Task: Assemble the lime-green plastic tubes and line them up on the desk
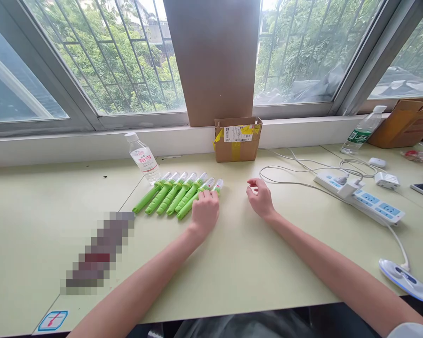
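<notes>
Several green sticks with clear caps lie side by side in a slanted row on the pale table, left of centre. My left hand is at the right end of the row, its fingers bent down over the rightmost green stick and closed round it; the hand hides most of that stick. To the right, my right hand rests by itself just over the table, fingers curled but apart, with nothing in them.
Behind the row stands a water bottle. A cardboard box is against the wall. Cables and a white power strip lie right, near a second bottle and a white oval device. A pixelated patch covers something at left.
</notes>
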Action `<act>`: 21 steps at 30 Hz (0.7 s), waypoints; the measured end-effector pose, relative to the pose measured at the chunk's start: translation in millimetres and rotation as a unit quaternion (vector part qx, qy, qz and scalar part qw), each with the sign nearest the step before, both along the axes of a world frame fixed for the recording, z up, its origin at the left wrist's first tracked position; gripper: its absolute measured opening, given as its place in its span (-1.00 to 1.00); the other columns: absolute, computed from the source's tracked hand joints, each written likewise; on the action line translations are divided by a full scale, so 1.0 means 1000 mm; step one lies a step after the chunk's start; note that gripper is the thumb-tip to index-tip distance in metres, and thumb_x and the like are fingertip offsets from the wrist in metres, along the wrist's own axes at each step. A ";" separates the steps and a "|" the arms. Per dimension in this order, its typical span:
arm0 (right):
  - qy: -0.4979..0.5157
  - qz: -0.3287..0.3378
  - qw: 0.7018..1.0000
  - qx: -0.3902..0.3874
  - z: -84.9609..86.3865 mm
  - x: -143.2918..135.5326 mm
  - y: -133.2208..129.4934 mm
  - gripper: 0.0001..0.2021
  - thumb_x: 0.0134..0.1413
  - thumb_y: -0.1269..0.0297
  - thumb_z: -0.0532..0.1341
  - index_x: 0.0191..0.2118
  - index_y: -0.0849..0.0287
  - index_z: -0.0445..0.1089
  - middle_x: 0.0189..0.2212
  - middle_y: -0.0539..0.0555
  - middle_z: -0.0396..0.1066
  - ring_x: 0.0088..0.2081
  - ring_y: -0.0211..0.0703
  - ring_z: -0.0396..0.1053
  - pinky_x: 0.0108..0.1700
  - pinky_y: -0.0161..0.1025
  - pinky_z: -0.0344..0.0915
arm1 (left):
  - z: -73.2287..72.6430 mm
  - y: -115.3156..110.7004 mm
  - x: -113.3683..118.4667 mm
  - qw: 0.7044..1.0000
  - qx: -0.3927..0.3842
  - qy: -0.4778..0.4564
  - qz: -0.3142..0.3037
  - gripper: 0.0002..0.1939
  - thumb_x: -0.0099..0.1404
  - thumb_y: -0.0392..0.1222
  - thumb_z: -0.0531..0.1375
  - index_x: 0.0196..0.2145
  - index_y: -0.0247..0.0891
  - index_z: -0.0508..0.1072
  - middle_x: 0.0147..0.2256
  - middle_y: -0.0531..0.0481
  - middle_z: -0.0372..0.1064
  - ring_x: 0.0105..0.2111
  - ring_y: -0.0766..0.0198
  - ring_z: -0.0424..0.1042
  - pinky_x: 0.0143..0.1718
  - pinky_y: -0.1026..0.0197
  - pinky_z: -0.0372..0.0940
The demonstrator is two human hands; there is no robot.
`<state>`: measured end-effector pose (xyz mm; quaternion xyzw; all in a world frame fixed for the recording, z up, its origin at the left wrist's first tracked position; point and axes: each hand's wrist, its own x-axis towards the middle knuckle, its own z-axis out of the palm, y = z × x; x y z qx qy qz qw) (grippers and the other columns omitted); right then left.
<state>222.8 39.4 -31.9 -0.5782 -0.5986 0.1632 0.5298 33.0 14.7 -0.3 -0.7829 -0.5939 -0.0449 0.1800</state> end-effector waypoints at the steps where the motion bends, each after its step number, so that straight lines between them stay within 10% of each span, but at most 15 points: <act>1: -0.011 0.000 1.000 0.007 -0.001 0.002 -0.001 -0.81 0.05 0.28 0.06 -0.20 0.14 0.30 -0.20 0.13 0.35 -0.17 -0.07 0.32 -0.15 -0.08 0.31 | 0.000 0.000 0.000 1.000 0.007 0.001 -0.005 -0.72 0.35 -0.26 -0.08 -0.13 -0.36 0.36 -0.26 -0.24 0.28 -0.23 0.05 0.31 -0.39 0.18 0.26; 11: -0.202 0.028 0.977 0.067 0.001 0.011 -0.005 -0.80 0.10 0.36 0.04 -0.16 0.12 0.31 -0.19 0.17 0.36 -0.13 0.02 0.34 -0.11 -0.02 0.29 | -0.003 -0.003 -0.006 0.997 0.059 -0.012 -0.052 -0.60 0.32 -0.23 -0.04 0.07 -0.33 0.31 0.05 -0.34 0.20 0.07 -0.10 0.14 0.06 -0.13 0.05; 21: -0.250 0.037 0.964 0.083 0.003 0.020 -0.005 -0.79 0.11 0.38 0.04 -0.15 0.12 0.33 -0.17 0.16 0.37 -0.12 0.02 0.34 -0.08 -0.02 0.28 | -0.002 -0.003 -0.014 0.997 0.067 -0.003 -0.033 -0.58 0.32 -0.19 -0.04 0.10 -0.31 0.29 0.04 -0.35 0.21 0.07 -0.11 0.14 0.06 -0.14 0.04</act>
